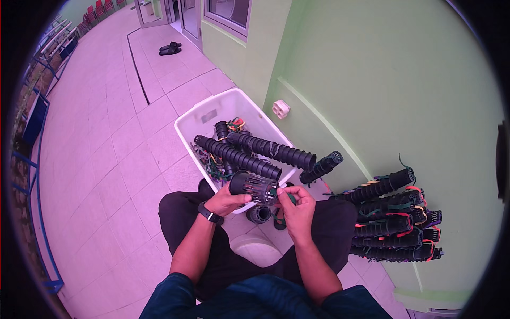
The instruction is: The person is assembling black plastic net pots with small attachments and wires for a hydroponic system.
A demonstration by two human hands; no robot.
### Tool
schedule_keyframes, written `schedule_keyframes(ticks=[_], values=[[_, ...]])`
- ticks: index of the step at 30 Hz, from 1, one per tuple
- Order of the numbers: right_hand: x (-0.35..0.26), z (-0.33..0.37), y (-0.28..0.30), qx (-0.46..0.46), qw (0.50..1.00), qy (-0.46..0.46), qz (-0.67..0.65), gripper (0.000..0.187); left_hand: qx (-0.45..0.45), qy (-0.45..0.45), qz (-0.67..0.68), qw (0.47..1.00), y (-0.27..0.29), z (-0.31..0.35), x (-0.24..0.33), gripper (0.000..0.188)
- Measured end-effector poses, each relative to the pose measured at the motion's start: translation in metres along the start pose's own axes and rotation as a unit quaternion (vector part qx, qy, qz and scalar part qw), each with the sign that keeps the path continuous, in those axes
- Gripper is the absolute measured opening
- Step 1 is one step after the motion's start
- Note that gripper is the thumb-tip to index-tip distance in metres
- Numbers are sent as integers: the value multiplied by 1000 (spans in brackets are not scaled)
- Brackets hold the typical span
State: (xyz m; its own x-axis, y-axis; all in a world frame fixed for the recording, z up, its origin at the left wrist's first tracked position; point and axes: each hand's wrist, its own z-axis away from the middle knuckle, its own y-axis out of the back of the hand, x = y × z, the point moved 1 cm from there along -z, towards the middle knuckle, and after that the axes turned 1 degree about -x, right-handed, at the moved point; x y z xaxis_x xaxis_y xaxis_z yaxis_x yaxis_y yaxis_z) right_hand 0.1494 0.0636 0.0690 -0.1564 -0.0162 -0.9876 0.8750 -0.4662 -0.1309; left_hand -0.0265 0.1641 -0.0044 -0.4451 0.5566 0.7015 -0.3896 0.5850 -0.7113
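My left hand (226, 201) is wrapped round a black slotted net pot (254, 187), which lies on its side above my lap with its wide mouth to the left. At its slotted base, the fingers of my right hand (298, 210) pinch a green strip (291, 198). Some green also shows through the slots there. Just beyond my hands stands a white plastic tub (182, 125). Long stacks of nested black net pots (236, 156) lie in it over tangled coloured strips (236, 125). Below the held pot, another black net pot (259, 213) sits near the floor between my legs.
To my right, several stacks of net pots threaded with coloured strips (390, 226) are piled by the green wall (382, 95). One stack (322, 167) leans beside the tub. Black sandals (170, 49) lie on the tiles near the door. Blue metal framing (38, 212) runs along the left.
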Motion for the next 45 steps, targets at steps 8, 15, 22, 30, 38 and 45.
schedule_keyframes(ticks=[8, 15, 22, 30, 38, 45], values=[[-3, 4, -5, 16, 999, -32, 3, 19, -15, 16, -20, 1000, 2, 5, 4, 67], [2, -4, -3, -23, 988, -103, -112, 22, -4, 22, -9, 1000, 3, 3, 3, 69], [11, -3, -5, 22, 997, -12, 69, 21, -1, 44, -27, 999, 4, 3, 4, 63], [4, 0, -6, -13, 1000, 3, 21, 22, -4, 25, -8, 1000, 0, 4, 8, 59], [6, -1, 11, -21, 999, 25, 25, 26, 16, 10, 73, 997, -7, -2, 10, 48], [1, -1, 7, 5, 999, 29, -33, 25, -10, 12, 78, 997, -5, -3, 5, 50]])
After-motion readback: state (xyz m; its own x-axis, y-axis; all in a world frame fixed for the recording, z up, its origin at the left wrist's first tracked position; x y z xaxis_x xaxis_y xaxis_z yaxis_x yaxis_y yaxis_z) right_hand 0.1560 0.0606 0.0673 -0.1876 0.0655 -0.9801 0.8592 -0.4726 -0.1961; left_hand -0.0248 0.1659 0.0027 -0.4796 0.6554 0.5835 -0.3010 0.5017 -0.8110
